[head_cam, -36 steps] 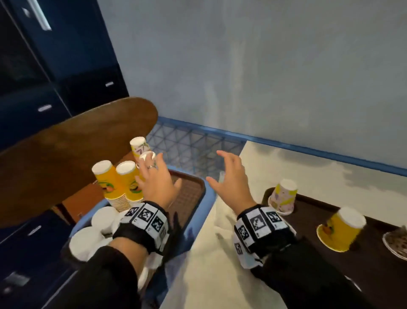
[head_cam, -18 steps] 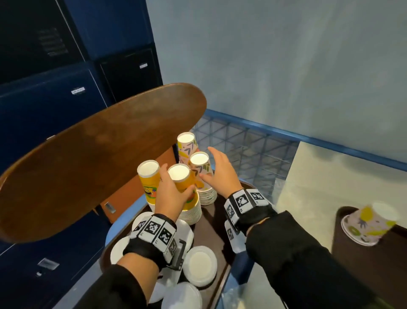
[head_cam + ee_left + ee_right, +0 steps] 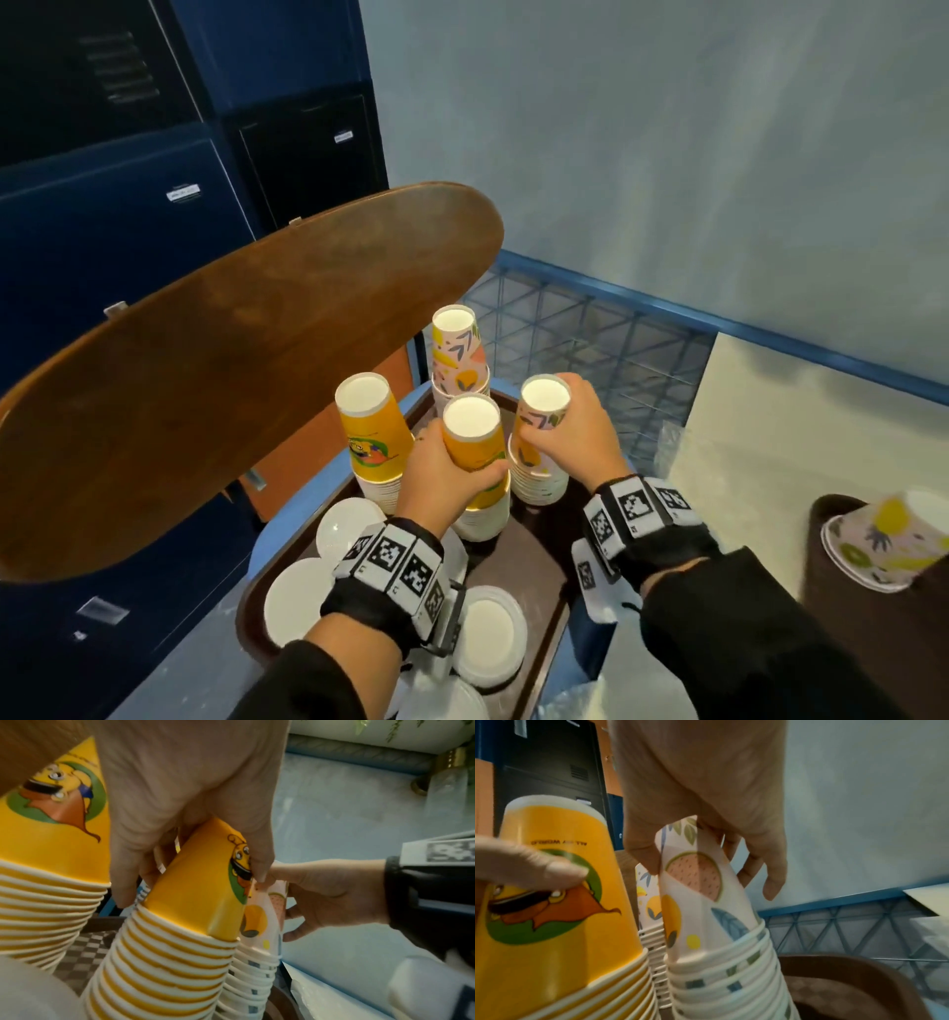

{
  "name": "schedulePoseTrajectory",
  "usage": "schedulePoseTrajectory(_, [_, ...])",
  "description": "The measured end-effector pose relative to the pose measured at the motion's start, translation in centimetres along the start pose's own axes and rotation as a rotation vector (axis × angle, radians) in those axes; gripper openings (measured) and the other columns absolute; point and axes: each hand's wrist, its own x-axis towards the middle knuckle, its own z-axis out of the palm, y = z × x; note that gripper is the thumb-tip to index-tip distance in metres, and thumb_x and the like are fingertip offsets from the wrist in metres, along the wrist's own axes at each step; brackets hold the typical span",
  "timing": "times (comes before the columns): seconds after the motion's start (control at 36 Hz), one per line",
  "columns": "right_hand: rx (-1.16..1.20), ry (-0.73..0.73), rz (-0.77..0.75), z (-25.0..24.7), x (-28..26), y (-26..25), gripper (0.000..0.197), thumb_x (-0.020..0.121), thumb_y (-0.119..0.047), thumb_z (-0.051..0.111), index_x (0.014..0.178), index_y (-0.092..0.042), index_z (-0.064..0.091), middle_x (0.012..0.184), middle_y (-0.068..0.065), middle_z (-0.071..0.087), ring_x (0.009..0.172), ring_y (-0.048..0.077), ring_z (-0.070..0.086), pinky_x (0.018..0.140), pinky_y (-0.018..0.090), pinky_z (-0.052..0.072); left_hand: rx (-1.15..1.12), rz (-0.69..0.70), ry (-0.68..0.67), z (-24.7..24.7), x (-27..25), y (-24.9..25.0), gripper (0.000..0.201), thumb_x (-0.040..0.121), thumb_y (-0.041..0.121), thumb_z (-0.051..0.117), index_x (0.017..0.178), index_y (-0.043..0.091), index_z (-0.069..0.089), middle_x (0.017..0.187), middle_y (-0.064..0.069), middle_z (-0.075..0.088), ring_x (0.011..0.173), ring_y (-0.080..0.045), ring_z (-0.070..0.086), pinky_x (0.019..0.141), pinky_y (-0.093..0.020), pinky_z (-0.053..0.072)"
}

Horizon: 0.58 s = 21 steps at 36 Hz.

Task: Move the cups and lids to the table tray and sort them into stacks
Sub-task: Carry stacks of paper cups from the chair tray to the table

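Several stacks of upturned paper cups stand on a brown tray [image 3: 534, 575] to my left. My left hand [image 3: 441, 478] grips the top cup of the middle yellow stack [image 3: 475, 442], fingers and thumb curled round it [image 3: 205, 882]. My right hand [image 3: 565, 437] grips the top cup of the fruit-patterned stack [image 3: 539, 426] beside it, seen close in the right wrist view [image 3: 700, 882]. A second yellow stack [image 3: 372, 437] and a second patterned stack [image 3: 457, 349] stand untouched. White lids [image 3: 488, 634] lie at the tray's near end. The dark table tray [image 3: 842, 632] at the right holds one patterned cup [image 3: 883, 545].
A curved brown wooden board [image 3: 231, 370] overhangs the left side of the cup tray. Dark blue lockers [image 3: 128, 205] stand behind it. A blue wire-mesh rail [image 3: 616, 349] and a pale wall lie beyond. The cream tabletop [image 3: 770, 437] stretches right of the cart.
The view has swung left from the table to the cup tray. Both hands moved from open above the table edge to the stacks and closed round the top cups.
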Motion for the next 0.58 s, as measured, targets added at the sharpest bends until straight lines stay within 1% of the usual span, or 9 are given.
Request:
schedulePoseTrajectory(0.08, [-0.068,-0.090,0.048,-1.5,-0.2,1.3,0.056,0.066,-0.024,0.077,0.116,-0.015,0.053,0.114,0.009,0.051,0.111,0.022,0.050,0.085,0.028,0.041,0.023,-0.012,-0.048,1.2,0.5,-1.1,0.088,0.038,0.059,0.082,0.114,0.026,0.053,0.116,-0.005,0.062,0.113,-0.021,0.057,0.096,-0.042,0.050])
schedulePoseTrajectory(0.11, [-0.074,-0.112,0.068,-1.8,-0.2,1.7,0.057,0.065,-0.026,0.077,0.116,-0.015,0.054,0.115,0.009,0.052,0.110,0.021,0.050,0.084,0.027,0.040,0.009,-0.025,-0.064,1.6,0.7,-1.5,0.090,0.034,0.059,0.083,0.113,0.029,0.051,0.117,-0.005,0.061,0.115,-0.021,0.055,0.097,-0.044,0.049])
schedulePoseTrajectory(0.19, [0.043,-0.162,0.162,-2.0,-0.2,3.1,0.075,0.051,-0.041,0.080,0.116,-0.017,0.051,0.116,0.009,0.056,0.109,0.019,0.055,0.090,0.033,0.047,-0.093,-0.089,-0.145,2.5,0.8,-2.4,0.095,0.031,0.049,0.089,0.115,0.033,0.047,0.121,-0.002,0.061,0.117,-0.020,0.055,0.100,-0.044,0.047])
schedulePoseTrajectory(0.25, [0.168,-0.229,0.216,-1.8,-0.6,4.0,0.085,0.046,-0.042,0.083,0.119,-0.018,0.047,0.116,0.007,0.060,0.107,0.016,0.059,0.094,0.038,0.050,-0.182,-0.142,-0.187,3.2,0.8,-3.2,0.107,0.026,0.047,0.091,0.120,0.028,0.045,0.120,0.000,0.062,0.115,-0.019,0.057,0.100,-0.047,0.047])
schedulePoseTrajectory(0.33, [0.287,-0.336,0.251,-1.5,-1.8,5.6,0.079,0.058,-0.015,0.086,0.125,-0.013,0.044,0.115,0.004,0.064,0.106,0.016,0.062,0.093,0.029,0.052,-0.212,-0.198,-0.188,4.5,0.9,-5.2,0.120,0.020,0.046,0.092,0.125,0.017,0.044,0.116,-0.004,0.065,0.109,-0.021,0.061,0.098,-0.050,0.048])
schedulePoseTrajectory(0.36, [0.295,-0.354,0.245,-1.3,-2.3,6.2,0.078,0.059,-0.011,0.085,0.125,-0.013,0.043,0.117,0.003,0.063,0.109,0.017,0.061,0.093,0.028,0.051,-0.195,-0.213,-0.183,4.8,0.9,-5.5,0.119,0.019,0.046,0.091,0.124,0.015,0.046,0.114,-0.005,0.066,0.107,-0.021,0.062,0.098,-0.049,0.048])
schedulePoseTrajectory(0.44, [0.220,-0.334,0.253,-0.6,-3.6,7.4,0.096,0.043,-0.037,0.083,0.126,-0.020,0.039,0.124,-0.001,0.058,0.115,0.017,0.057,0.102,0.038,0.046,-0.146,-0.244,-0.163,5.0,0.3,-4.9,0.104,0.034,0.026,0.095,0.125,0.012,0.046,0.115,-0.005,0.065,0.108,-0.022,0.061,0.099,-0.044,0.047])
schedulePoseTrajectory(0.5, [0.177,-0.317,0.255,-0.1,-3.9,8.3,0.101,0.039,-0.045,0.081,0.128,-0.022,0.038,0.126,-0.002,0.057,0.117,0.017,0.055,0.103,0.042,0.044,-0.141,-0.270,-0.155,5.1,0.3,-4.8,0.097,0.042,0.013,0.093,0.126,0.011,0.044,0.115,-0.006,0.063,0.109,-0.023,0.058,0.100,-0.043,0.046])
schedulePoseTrajectory(0.58, [0.118,-0.273,0.244,-0.1,-4.3,7.7,0.096,0.047,-0.041,0.085,0.129,-0.021,0.038,0.128,-0.002,0.057,0.118,0.018,0.055,0.102,0.040,0.045,-0.145,-0.260,-0.140,5.0,0.4,-4.8,0.101,0.032,0.022,0.092,0.122,0.012,0.048,0.112,-0.004,0.065,0.107,-0.023,0.060,0.098,-0.044,0.047])
